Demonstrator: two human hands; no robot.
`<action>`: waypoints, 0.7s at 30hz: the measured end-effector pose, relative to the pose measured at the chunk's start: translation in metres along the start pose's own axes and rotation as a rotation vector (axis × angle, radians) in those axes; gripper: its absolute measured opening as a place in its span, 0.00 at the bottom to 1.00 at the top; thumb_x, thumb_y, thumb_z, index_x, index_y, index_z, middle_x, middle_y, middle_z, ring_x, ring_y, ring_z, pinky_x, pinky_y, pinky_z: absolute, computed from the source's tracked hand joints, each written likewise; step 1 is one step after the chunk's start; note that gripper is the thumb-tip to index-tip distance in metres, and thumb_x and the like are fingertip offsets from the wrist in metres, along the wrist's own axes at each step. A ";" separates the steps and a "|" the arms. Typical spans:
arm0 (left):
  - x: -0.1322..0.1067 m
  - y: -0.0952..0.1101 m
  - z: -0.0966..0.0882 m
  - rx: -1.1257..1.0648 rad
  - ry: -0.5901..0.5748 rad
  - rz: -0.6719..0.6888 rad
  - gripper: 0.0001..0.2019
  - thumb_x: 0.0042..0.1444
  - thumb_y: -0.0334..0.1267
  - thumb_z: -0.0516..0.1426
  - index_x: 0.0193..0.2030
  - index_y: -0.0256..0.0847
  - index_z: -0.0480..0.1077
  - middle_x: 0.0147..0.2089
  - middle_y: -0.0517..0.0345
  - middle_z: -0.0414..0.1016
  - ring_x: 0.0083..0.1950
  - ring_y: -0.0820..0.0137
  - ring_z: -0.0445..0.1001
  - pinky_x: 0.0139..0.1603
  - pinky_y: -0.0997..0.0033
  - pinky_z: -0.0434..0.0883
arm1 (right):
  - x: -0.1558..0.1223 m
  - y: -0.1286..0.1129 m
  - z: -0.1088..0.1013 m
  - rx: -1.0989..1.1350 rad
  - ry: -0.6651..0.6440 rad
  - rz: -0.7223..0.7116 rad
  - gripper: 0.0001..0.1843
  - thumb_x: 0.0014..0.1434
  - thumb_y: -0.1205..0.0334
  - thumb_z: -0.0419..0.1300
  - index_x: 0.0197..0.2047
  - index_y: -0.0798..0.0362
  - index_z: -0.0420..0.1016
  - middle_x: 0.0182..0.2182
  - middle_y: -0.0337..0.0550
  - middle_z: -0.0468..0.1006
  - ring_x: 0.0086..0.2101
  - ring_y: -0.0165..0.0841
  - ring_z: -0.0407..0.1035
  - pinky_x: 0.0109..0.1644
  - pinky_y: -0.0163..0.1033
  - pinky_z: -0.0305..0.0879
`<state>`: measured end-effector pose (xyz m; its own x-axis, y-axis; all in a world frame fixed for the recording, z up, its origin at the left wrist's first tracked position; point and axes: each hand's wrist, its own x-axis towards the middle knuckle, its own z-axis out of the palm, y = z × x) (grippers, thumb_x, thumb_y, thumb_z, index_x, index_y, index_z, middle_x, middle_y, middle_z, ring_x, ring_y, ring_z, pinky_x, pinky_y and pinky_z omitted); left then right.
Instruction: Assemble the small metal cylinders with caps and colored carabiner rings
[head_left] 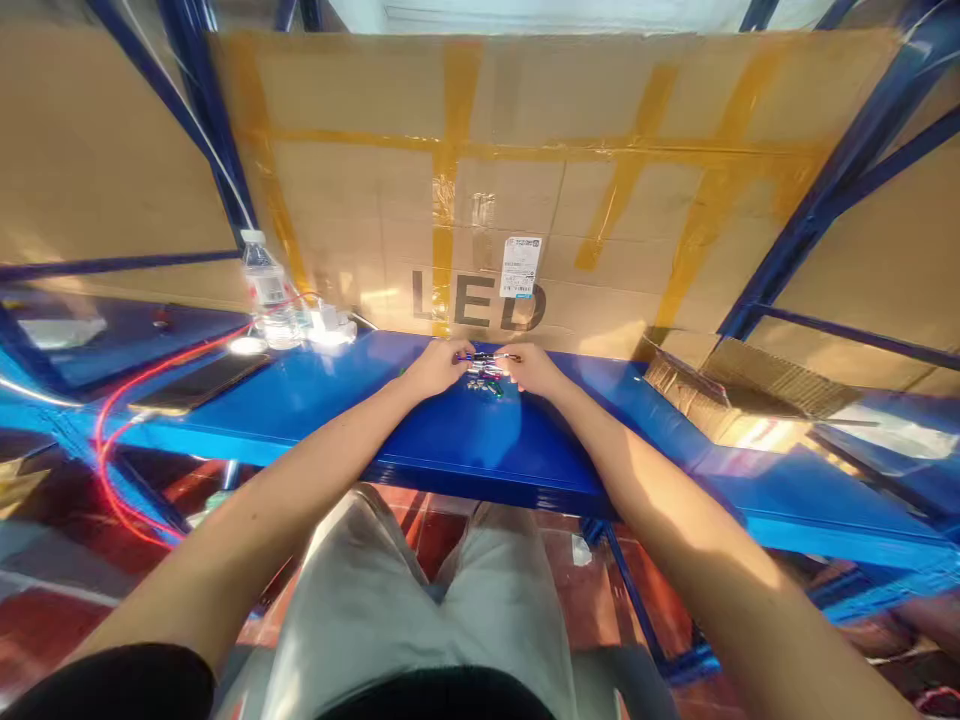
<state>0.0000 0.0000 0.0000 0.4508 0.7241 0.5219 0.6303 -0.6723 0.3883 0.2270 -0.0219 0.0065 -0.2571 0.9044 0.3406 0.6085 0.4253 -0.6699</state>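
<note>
My left hand and my right hand meet over the blue tabletop, fingers closed in a pinch. Between them runs a slim, dark, pen-like stick, gripped near its left end by the left fingers and near its right end by the right ones. Its exact kind is too small to make out. Just below it lies a small cluster of shiny metallic pieces, some silver, some green. The fingertips partly hide the stick and the pieces.
A large cardboard sheet marked LED stands behind the blue table. To the left are a clear plastic bottle, a dark phone and a glowing red cable. At right sits an open cardboard box.
</note>
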 end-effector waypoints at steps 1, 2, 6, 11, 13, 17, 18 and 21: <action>0.000 -0.001 0.000 -0.016 0.006 0.013 0.13 0.61 0.33 0.60 0.52 0.36 0.79 0.47 0.49 0.83 0.47 0.60 0.79 0.54 0.61 0.73 | 0.001 0.000 0.002 0.004 -0.002 -0.027 0.14 0.61 0.61 0.55 0.38 0.58 0.82 0.21 0.37 0.71 0.22 0.30 0.64 0.27 0.36 0.60; 0.000 -0.002 0.000 -0.030 0.010 0.023 0.12 0.61 0.33 0.60 0.50 0.37 0.80 0.46 0.50 0.83 0.46 0.61 0.79 0.54 0.61 0.73 | 0.003 0.001 0.005 0.012 -0.005 -0.047 0.14 0.61 0.61 0.56 0.38 0.58 0.82 0.21 0.38 0.72 0.22 0.30 0.64 0.27 0.35 0.60; 0.001 -0.007 0.000 -0.077 0.007 0.024 0.06 0.60 0.33 0.61 0.42 0.39 0.79 0.40 0.54 0.82 0.42 0.64 0.77 0.48 0.65 0.72 | 0.006 0.002 0.011 0.095 -0.034 -0.065 0.12 0.59 0.61 0.60 0.39 0.58 0.84 0.24 0.41 0.78 0.24 0.30 0.65 0.28 0.35 0.61; 0.001 -0.011 -0.002 -0.096 -0.038 -0.001 0.06 0.59 0.37 0.62 0.41 0.39 0.78 0.36 0.56 0.80 0.37 0.65 0.75 0.43 0.66 0.70 | 0.004 -0.004 0.012 0.231 -0.042 0.038 0.11 0.57 0.64 0.67 0.43 0.57 0.86 0.26 0.42 0.81 0.24 0.32 0.68 0.27 0.36 0.66; 0.001 -0.011 -0.003 -0.090 -0.051 0.015 0.06 0.60 0.38 0.62 0.41 0.39 0.78 0.36 0.56 0.80 0.37 0.65 0.75 0.43 0.66 0.70 | 0.002 -0.010 0.012 0.286 -0.046 0.081 0.09 0.58 0.66 0.68 0.43 0.57 0.85 0.26 0.42 0.81 0.23 0.31 0.69 0.26 0.36 0.66; 0.000 -0.012 -0.007 -0.057 -0.059 0.035 0.07 0.62 0.37 0.59 0.40 0.39 0.78 0.36 0.56 0.80 0.37 0.65 0.75 0.42 0.65 0.68 | -0.001 -0.019 0.012 0.401 -0.021 0.185 0.02 0.64 0.69 0.63 0.39 0.56 0.78 0.23 0.41 0.78 0.19 0.31 0.68 0.21 0.36 0.66; 0.000 -0.013 -0.008 -0.047 -0.062 0.038 0.07 0.63 0.37 0.59 0.40 0.39 0.78 0.36 0.55 0.80 0.37 0.65 0.75 0.42 0.65 0.68 | -0.001 -0.019 0.011 0.417 -0.005 0.208 0.03 0.65 0.70 0.62 0.39 0.55 0.76 0.23 0.41 0.79 0.19 0.31 0.69 0.21 0.36 0.67; -0.001 -0.015 -0.010 -0.011 -0.078 0.039 0.07 0.63 0.37 0.59 0.40 0.39 0.78 0.36 0.54 0.81 0.37 0.64 0.75 0.43 0.65 0.69 | 0.000 -0.015 0.008 0.416 0.009 0.253 0.05 0.65 0.70 0.62 0.36 0.55 0.73 0.28 0.47 0.83 0.22 0.34 0.75 0.23 0.38 0.72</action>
<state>-0.0157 0.0082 0.0012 0.5228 0.7068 0.4766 0.6045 -0.7015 0.3774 0.2115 -0.0276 0.0114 -0.1318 0.9816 0.1379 0.2992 0.1720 -0.9386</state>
